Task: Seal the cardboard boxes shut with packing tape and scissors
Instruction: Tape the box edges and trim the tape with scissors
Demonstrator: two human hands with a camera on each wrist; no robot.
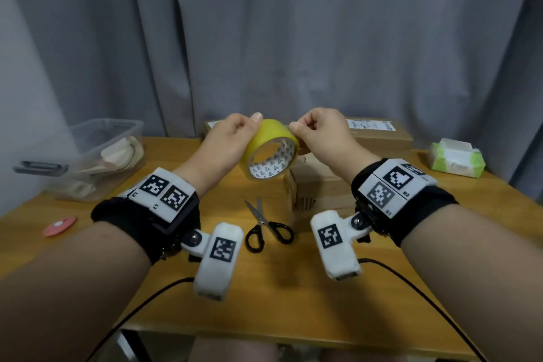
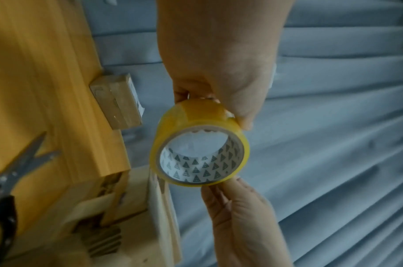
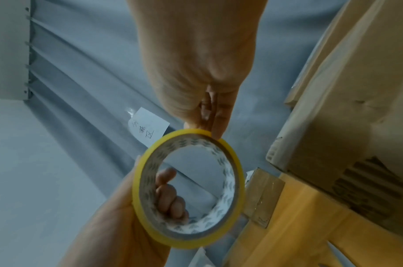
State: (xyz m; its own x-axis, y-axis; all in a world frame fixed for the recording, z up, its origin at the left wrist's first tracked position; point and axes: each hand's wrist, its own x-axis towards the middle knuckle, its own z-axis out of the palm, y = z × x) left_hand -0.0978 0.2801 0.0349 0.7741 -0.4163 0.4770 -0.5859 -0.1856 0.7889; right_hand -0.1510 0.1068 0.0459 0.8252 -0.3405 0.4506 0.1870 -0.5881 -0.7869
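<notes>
A yellow packing tape roll [image 1: 270,150] is held up above the wooden table [image 1: 147,273]. My left hand [image 1: 249,132] grips it, thumb on the outside and fingers [image 3: 171,198] through the core. My right hand [image 1: 299,138] pinches the roll's outer layer at its right rim; whether a loose end is lifted is unclear. In the wrist views the roll [image 2: 200,150] [image 3: 189,187] sits between both hands. Black-handled scissors [image 1: 264,223] lie slightly spread on the table below. A small cardboard box [image 1: 317,185] stands under my right wrist. Flat cardboard boxes [image 1: 379,132] lie at the back.
A clear plastic bin [image 1: 97,156] with cloth-like items stands at the left. A pink disc [image 1: 58,226] lies near the left edge. A green tissue pack [image 1: 455,160] sits at the right. A grey curtain [image 1: 293,38] hangs behind. Black cables [image 1: 411,279] trail over the front edge.
</notes>
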